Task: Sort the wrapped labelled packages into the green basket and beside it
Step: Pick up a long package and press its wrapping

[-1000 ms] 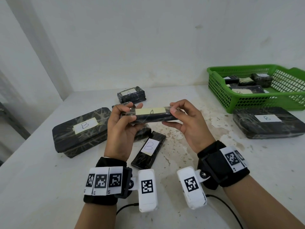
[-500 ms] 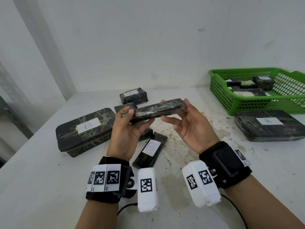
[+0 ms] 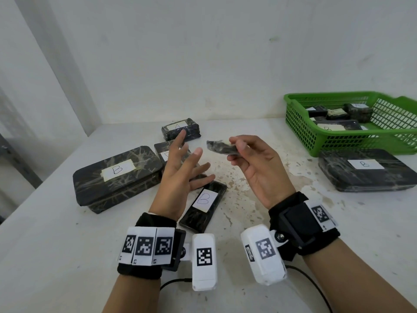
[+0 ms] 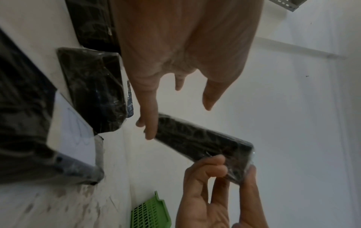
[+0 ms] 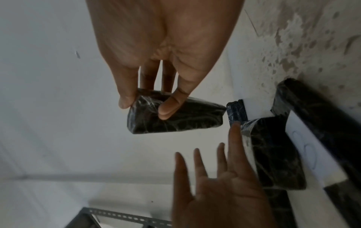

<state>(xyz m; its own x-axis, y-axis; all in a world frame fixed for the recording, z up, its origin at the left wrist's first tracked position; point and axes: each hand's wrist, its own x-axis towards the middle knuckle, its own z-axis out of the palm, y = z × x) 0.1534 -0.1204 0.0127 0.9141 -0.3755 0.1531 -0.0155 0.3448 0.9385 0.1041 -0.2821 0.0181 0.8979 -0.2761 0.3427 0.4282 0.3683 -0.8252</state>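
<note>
— Where does the green basket (image 3: 302,123) lie from the carrying hand?

— On the table at its right, well apart. A large package marked B (image 3: 365,170) sits just in front of the basket.

— Which hand is nearer?

— The right hand (image 3: 255,166). It pinches one end of a slim wrapped package (image 3: 220,147), thumb against fingertips, held above the table; its long axis points left, away from the basket.

— And the left hand (image 3: 180,175)?

— Fingers spread, holding nothing, farther from the basket.
</note>
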